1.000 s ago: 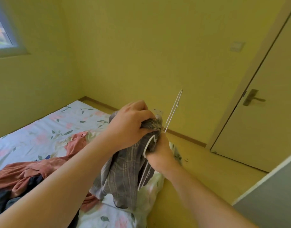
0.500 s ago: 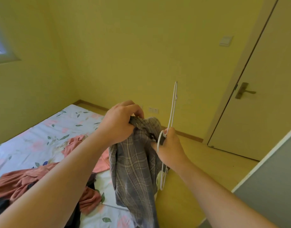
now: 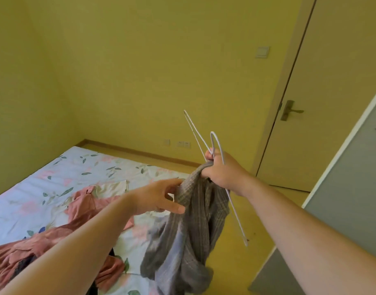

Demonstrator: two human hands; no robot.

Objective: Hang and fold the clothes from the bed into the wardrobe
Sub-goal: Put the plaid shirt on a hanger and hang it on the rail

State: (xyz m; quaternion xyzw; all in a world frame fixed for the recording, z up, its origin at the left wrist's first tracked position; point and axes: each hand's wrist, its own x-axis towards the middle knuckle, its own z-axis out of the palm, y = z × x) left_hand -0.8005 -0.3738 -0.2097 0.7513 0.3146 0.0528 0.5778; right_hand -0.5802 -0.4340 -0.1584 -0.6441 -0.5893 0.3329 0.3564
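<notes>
While the crumpled pink cotton garment [image 3: 87, 207] is lying on the bed with the pale floral sheet [image 3: 55, 177] at the left and waiting for its turn, I am working on one piece only. My left hand [image 3: 159, 199] is letting go. Half a second ago it was curled over the top of the grey checked fabric shirt [image 3: 189, 231], and now its fingers are straight and spread, with the thumb and the index tip only touching the left edge of the cloth. The shirt is hanging in the air near the edge of the bed, bunched and twisted, and its weight is passing to the other side. My right hand [image 3: 221, 171] is clamping together the top of the shirt and the thin white wire hanger [image 3: 236, 216]. The hook is pointing up above my knuckles and one long arm is sticking out below my wrist, more tilted than before. I am judging that the shirt is not yet sitting on the hanger, because both arms of the wire are showing bare. So the free left hand is probably getting ready to open the neck and pull one shoulder over the wire. The grey flat panel [image 3: 353, 188], which I take for the wardrobe, is standing close at the right.
</notes>
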